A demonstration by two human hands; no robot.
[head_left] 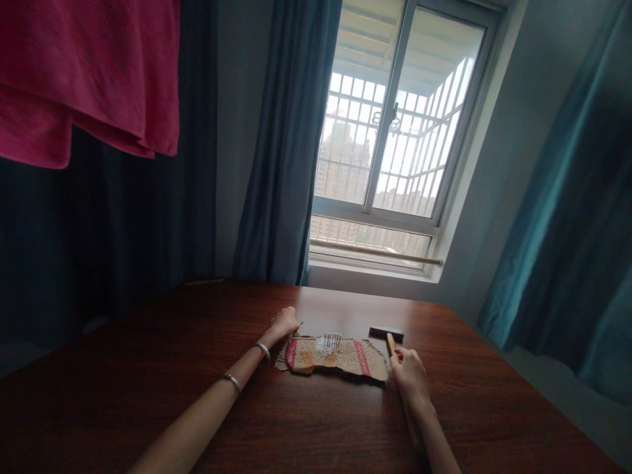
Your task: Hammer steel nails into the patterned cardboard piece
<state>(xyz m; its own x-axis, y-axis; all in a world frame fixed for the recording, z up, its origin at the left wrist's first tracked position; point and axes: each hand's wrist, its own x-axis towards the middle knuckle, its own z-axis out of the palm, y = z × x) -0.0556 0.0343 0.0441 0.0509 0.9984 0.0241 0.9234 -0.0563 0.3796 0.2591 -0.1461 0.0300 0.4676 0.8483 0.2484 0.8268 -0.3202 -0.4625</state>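
My right hand [409, 372] is wrapped round the wooden handle [392, 343] of a hammer, whose dark head [386, 334] lies low over the table beyond the fingers. To its left lies a flat, ragged-edged piece of layered cardboard [340, 361] with pink bands and many small dark dots. Several thin nails [332, 341] stand upright near its far edge, in a whitish patch. My left hand [285, 321] is closed just past the cardboard's far left corner. A thin dark tip, like a nail's, pokes from its fingertips; the rest is hidden.
The brown wooden table [237, 421] spreads out under both arms. Behind it are a barred window [385, 164] and a blue curtain [281, 164]. Another curtain [557, 263] hangs at the right. A pink towel [99, 79] hangs at upper left.
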